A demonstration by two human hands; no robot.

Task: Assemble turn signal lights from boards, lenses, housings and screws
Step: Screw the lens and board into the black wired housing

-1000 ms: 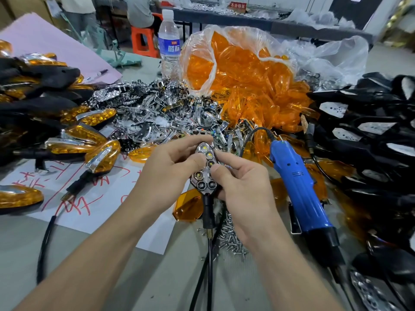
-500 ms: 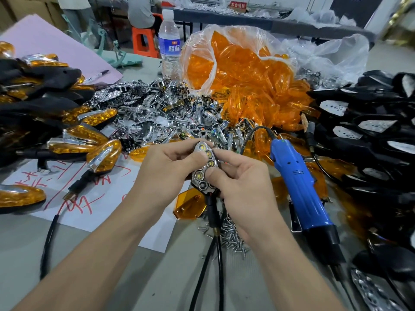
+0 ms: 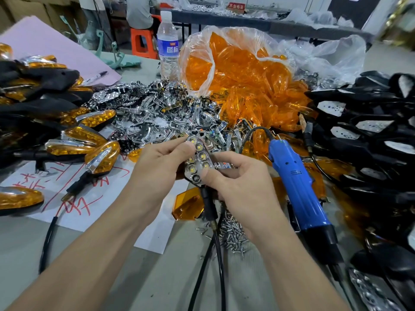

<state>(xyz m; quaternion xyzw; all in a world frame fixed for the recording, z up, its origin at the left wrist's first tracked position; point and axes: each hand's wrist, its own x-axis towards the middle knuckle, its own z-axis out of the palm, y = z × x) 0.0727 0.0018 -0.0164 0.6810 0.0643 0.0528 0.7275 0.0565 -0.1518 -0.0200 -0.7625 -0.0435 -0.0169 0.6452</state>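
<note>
**Both hands pinched the LED board above the bench**

The left hand (image 3: 157, 167) gripped the upper left edge of the LED board (image 3: 197, 161), thumb and fingertips curled onto it. The right hand (image 3: 238, 182) pinched its lower right edge, thumb pressed on the chrome face and the other fingers curled behind. The board stood tilted between the two sets of fingers, its lit cups facing up. A black stem (image 3: 207, 202) hung from its lower end, just under the right thumb.

Below the fingers, an orange lens (image 3: 188, 207) lay beside loose screws (image 3: 232, 235). A blue electric screwdriver (image 3: 296, 182) lay just right of the right hand. Beyond the fingertips spread a heap of chrome parts (image 3: 152, 117) and a bag of orange lenses (image 3: 235, 70). Finished lights (image 3: 98, 158) lay left of the left hand, black housings (image 3: 363, 131) far right.
</note>
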